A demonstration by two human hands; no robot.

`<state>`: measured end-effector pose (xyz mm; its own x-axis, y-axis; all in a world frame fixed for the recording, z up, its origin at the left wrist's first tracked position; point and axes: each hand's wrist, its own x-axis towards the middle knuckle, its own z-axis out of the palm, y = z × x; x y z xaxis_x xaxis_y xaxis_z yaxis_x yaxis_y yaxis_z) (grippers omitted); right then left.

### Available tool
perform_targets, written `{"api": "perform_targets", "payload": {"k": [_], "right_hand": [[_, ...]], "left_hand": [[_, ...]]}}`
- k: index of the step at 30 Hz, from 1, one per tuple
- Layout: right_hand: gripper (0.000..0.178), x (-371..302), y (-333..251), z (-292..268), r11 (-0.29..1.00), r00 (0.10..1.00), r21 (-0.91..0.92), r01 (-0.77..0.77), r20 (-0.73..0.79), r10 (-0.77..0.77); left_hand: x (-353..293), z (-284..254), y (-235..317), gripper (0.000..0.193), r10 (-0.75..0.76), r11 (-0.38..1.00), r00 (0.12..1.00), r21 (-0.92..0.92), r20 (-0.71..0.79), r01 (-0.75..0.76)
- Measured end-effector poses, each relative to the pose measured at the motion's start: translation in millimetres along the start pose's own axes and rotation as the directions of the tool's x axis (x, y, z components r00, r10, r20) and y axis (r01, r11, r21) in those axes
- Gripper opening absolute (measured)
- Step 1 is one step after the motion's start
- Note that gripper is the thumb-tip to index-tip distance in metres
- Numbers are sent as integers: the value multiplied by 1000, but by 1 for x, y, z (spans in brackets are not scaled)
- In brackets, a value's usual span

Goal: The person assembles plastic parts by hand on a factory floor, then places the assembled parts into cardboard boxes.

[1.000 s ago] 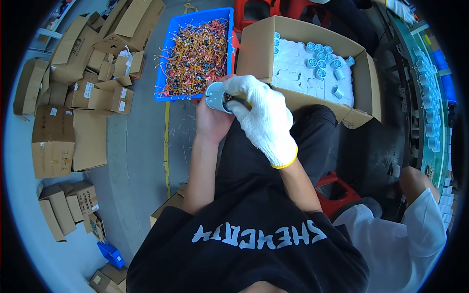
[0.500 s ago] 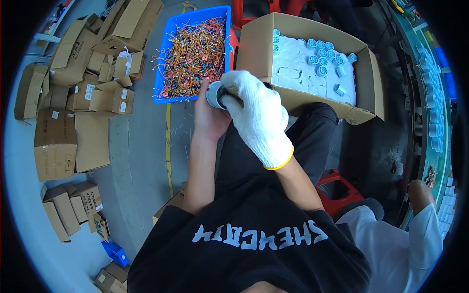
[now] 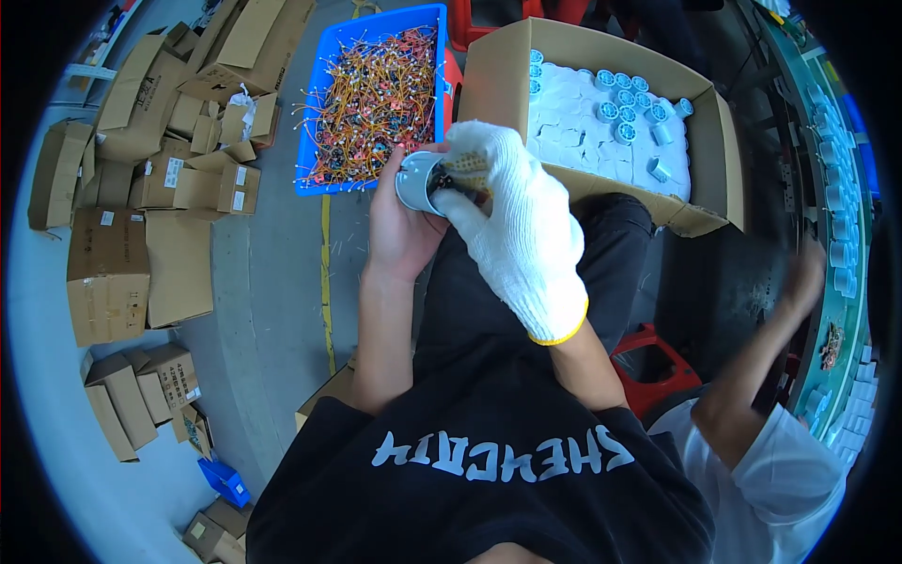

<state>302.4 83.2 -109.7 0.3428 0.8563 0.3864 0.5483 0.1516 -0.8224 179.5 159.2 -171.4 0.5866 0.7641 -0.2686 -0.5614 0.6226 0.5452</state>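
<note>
A pale grey-white plastic cup-shaped housing lies on its side in my bare left hand, its open end facing right. My fingers wrap round it from the left and below. My right hand, in a white knit glove with yellow cuff, is closed at the cup's mouth. Thumb and fingers pinch a dark small part there, mostly hidden by the glove. Just beyond my hands, a blue bin holds a heap of small parts with orange and red wires.
An open cardboard box at the far right holds white packing with several light-blue round housings. Cardboard cartons pile up on the left. A co-worker's arm reaches toward a green bench beside a red stool.
My right hand has shifted slightly right and down, its fingers drawing back from the cup's mouth. The cup is turned more sideways. The co-worker's arm at the right has swung forward.
</note>
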Motion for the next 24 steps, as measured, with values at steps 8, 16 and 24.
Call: {"api": "perform_targets", "payload": {"k": [8,16,24], "right_hand": [[47,6,-15,-18,1000,1000,3,-2,8,2],[48,-8,-9,-29,922,991,385,-40,-105,87],[50,-19,20,-34,423,928,878,-222,57,369]], "left_hand": [[-16,29,10,58,30,998,987,-55,160,-21],[-16,31,23,61,181,982,982,35,58,-184],[-25,31,31,49,416,856,909,350,-32,-379]]}}
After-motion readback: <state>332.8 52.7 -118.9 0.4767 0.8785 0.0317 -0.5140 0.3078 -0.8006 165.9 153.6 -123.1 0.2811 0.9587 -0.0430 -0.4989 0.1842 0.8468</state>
